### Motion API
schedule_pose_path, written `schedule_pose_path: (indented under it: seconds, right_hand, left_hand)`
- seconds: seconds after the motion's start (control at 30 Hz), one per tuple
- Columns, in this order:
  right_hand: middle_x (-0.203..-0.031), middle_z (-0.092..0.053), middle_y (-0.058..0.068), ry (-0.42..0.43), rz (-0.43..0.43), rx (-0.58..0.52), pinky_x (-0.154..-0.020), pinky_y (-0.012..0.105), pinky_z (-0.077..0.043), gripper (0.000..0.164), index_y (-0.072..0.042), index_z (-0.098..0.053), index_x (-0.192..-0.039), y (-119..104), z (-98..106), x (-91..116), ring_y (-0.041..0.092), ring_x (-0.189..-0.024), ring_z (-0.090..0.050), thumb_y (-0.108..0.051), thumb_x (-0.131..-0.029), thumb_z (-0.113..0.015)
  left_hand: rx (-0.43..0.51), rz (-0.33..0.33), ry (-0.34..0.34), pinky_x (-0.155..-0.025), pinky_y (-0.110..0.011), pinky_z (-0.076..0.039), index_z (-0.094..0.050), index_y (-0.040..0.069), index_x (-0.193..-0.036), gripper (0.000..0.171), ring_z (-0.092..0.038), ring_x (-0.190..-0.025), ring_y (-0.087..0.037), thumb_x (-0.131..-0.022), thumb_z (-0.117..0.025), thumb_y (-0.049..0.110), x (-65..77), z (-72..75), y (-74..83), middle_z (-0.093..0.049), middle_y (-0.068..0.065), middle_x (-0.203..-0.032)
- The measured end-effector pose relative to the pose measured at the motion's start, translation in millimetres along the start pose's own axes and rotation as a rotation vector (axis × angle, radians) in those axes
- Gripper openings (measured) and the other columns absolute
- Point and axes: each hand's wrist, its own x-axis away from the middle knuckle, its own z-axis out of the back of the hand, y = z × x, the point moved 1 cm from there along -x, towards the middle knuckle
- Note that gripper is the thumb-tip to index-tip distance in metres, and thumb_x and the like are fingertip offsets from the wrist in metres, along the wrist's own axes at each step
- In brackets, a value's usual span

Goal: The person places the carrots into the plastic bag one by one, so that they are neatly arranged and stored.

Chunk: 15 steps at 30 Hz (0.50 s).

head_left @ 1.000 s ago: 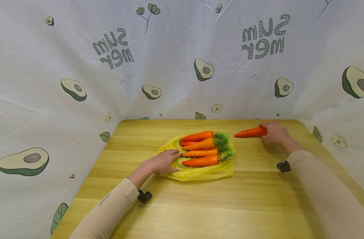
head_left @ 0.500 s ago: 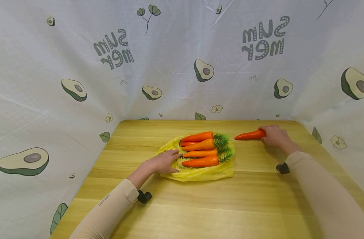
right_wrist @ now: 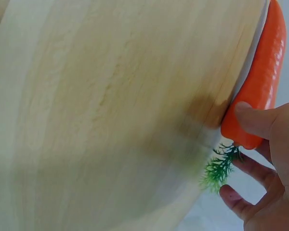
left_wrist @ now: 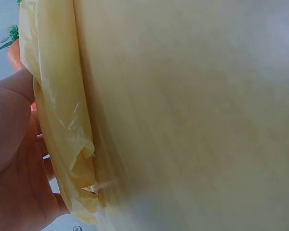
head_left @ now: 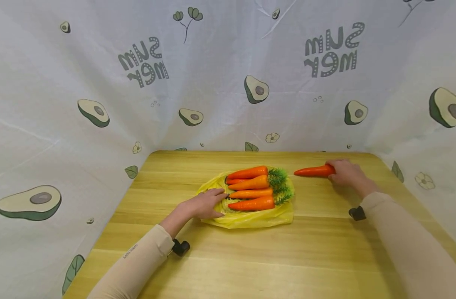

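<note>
My right hand [head_left: 345, 172] grips an orange-red carrot [right_wrist: 260, 77] by its thick end, the thumb lying along its side. Green fronds [right_wrist: 219, 171] hang below that end, near the other fingers. The carrot points left, close over the right rear of the table. My left hand [head_left: 205, 203] rests with extended fingers on the left edge of a yellow plastic bag [head_left: 257, 220]. Several carrots [head_left: 252, 204] lie side by side on the bag, tips to the left and green tops to the right. Part of a redder one [head_left: 236, 181] shows between the rear two.
The wooden table [head_left: 250, 261] ends at a white sheet [head_left: 220, 62] printed with avocados, which hangs behind it and along both sides. A black wrist camera [head_left: 181, 248] sits under the left wrist, another wrist camera [head_left: 356, 213] under the right.
The right hand and its carrot have come slightly nearer to me, and the carrot lies more level. The left hand has stayed on the bag. The head view has tilted a little.
</note>
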Motion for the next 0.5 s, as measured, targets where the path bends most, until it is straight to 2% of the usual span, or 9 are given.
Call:
schedule_pose_path:
  seconds: [0.33, 0.5]
  right_hand:
    - [-0.122, -0.062, 0.033, 0.026, 0.077, 0.035, -0.085, 0.069, -0.046, 0.049, 0.008, -0.057, -0.131, -4.6, 8.8, 9.1, 0.049, -0.106, -0.058, -0.015, -0.089, -0.071]
    - [-0.103, -0.068, 0.023, 0.071, 0.12, 0.037, -0.079, 0.06, -0.05, 0.041, 0.006, -0.062, -0.121, -8.2, 20.5, 16.1, 0.038, -0.087, -0.06, -0.013, -0.087, -0.074]
  left_hand:
    - [-0.01, 0.011, -0.008, -0.12, -0.058, -0.028, -0.034, 0.014, -0.159, 0.074, -0.024, -0.153, -0.03, -0.098, -0.063, 0.045, -0.3, 1.6, 1.2, -0.026, -0.008, -0.166]
    - [-0.008, 0.008, -0.009, -0.12, -0.057, -0.027, -0.033, 0.014, -0.159, 0.074, -0.024, -0.153, -0.03, -0.099, -0.062, 0.045, 0.1, 2.4, 1.1, -0.026, -0.008, -0.166]
